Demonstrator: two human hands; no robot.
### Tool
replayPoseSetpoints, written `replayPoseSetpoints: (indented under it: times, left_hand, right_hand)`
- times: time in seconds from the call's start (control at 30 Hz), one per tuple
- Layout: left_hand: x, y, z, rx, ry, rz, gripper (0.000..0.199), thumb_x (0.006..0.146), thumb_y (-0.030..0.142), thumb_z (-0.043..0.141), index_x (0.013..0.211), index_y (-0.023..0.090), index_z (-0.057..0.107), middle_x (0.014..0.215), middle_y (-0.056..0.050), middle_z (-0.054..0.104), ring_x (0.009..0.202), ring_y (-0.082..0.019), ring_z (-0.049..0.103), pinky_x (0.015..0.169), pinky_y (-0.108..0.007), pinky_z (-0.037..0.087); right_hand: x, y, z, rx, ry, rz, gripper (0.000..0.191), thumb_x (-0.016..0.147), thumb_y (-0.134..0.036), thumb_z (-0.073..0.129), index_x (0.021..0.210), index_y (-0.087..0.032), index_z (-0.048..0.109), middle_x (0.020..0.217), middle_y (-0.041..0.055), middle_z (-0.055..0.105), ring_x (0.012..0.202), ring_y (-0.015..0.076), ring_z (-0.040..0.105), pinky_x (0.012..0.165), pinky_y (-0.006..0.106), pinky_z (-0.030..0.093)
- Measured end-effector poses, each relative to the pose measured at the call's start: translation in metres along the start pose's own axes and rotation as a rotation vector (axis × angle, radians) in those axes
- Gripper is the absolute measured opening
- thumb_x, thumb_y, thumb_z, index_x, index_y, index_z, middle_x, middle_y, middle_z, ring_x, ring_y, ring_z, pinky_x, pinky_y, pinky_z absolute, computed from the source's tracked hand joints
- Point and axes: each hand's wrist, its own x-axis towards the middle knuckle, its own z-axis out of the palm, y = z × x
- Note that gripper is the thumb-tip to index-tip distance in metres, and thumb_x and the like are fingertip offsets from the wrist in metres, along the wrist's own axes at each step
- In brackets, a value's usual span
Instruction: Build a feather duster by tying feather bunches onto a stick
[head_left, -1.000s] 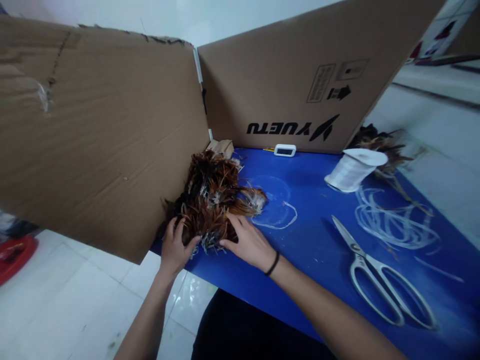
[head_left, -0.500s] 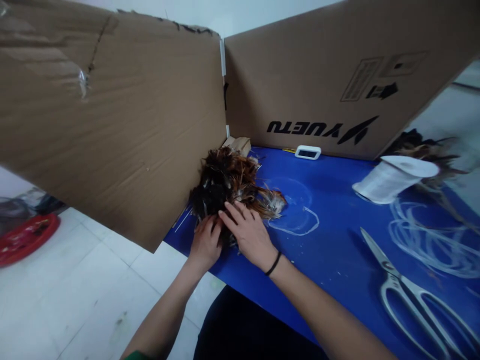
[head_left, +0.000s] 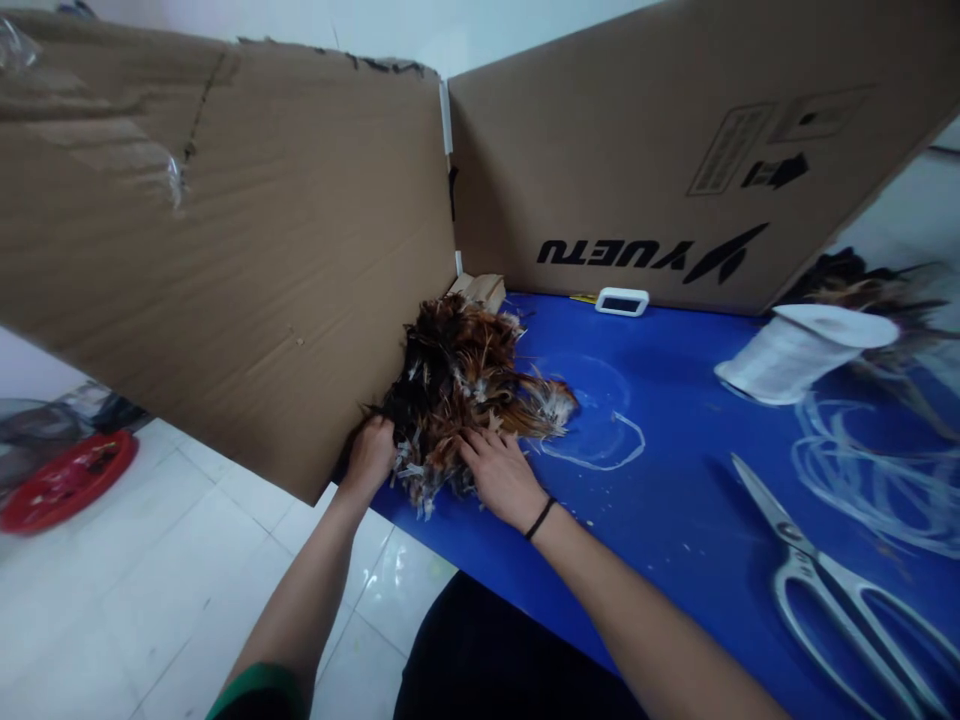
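A heap of brown, black and white feathers [head_left: 465,370] lies on the blue tabletop [head_left: 660,430], against the left cardboard panel. At its lower left edge is my left hand [head_left: 371,450], fingers curled in at dark feathers; the fingertips are hidden, so whether it grips any is unclear. My right hand [head_left: 501,472], with a black band at the wrist, rests on the heap's lower right part, fingers spread over brown feathers. Large metal scissors [head_left: 806,560] lie to the right, and behind them a spool of white ribbon [head_left: 799,352] rests on its side.
Two cardboard panels [head_left: 300,200] stand upright along the left and back. A small white device [head_left: 622,302] sits at the back panel's foot. Loose clear strands [head_left: 862,480] and more feathers [head_left: 862,280] are at the right. A red tray [head_left: 71,482] is at the far left, below.
My left hand has moved left, away from my right hand, to the heap's edge. Brown and white feathers now show between the hands. My right hand has barely shifted.
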Motion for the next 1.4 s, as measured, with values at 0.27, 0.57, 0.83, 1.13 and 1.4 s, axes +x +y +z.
replayPoseSetpoints:
  times: [0.27, 0.57, 0.83, 1.13, 1.4]
  left_hand:
    - [0.014, 0.007, -0.021, 0.259, -0.177, -0.143, 0.037, 0.081, 0.001, 0.033, 0.098, 0.003, 0.066, 0.091, -0.024, 0.065, 0.085, -0.029, 0.066, 0.071, -0.036, 0.051]
    - [0.036, 0.019, -0.023, 0.276, -0.326, -0.187, 0.031, 0.081, 0.012, 0.042, 0.086, 0.009, 0.073, 0.09, -0.024, 0.068, 0.09, -0.028, 0.066, 0.073, -0.034, 0.05]
    - [0.04, 0.013, -0.031, 0.294, -0.392, -0.314, 0.034, 0.082, 0.014, 0.039, 0.093, 0.011, 0.072, 0.102, -0.022, 0.067, 0.097, -0.027, 0.064, 0.07, -0.031, 0.049]
    - [0.032, 0.015, -0.044, 0.28, -0.453, -0.279, 0.027, 0.071, 0.021, 0.055, 0.089, 0.011, 0.072, 0.101, -0.024, 0.067, 0.093, -0.032, 0.065, 0.066, -0.033, 0.048]
    - [-0.004, 0.01, -0.088, 0.267, -0.29, -0.179, 0.034, 0.082, 0.032, 0.04, 0.096, 0.018, 0.067, 0.101, -0.018, 0.068, 0.092, -0.029, 0.064, 0.071, -0.032, 0.045]
  right_hand:
    - [-0.002, 0.001, 0.006, 0.016, 0.052, 0.036, 0.042, 0.089, -0.012, 0.035, 0.129, -0.011, 0.047, 0.125, 0.0154, 0.053, 0.118, 0.0272, 0.04, 0.097, 0.041, 0.027]
    - [-0.002, 0.004, 0.012, 0.086, 0.091, 0.05, 0.036, 0.089, -0.016, 0.038, 0.121, -0.011, 0.053, 0.119, 0.0157, 0.054, 0.117, 0.0261, 0.04, 0.096, 0.041, 0.026]
    - [-0.001, 0.008, 0.012, 0.134, 0.16, 0.053, 0.025, 0.086, -0.017, 0.042, 0.104, -0.012, 0.059, 0.105, 0.0127, 0.058, 0.109, 0.0252, 0.043, 0.091, 0.04, 0.028]
    - [-0.001, 0.012, 0.011, 0.171, 0.191, 0.059, 0.023, 0.086, -0.017, 0.043, 0.1, -0.013, 0.06, 0.1, 0.0107, 0.058, 0.102, 0.0237, 0.046, 0.086, 0.038, 0.03]
    - [-0.001, 0.012, 0.009, 0.153, 0.15, 0.075, 0.022, 0.085, -0.018, 0.044, 0.099, -0.013, 0.06, 0.101, 0.0117, 0.058, 0.103, 0.0231, 0.045, 0.087, 0.037, 0.029]
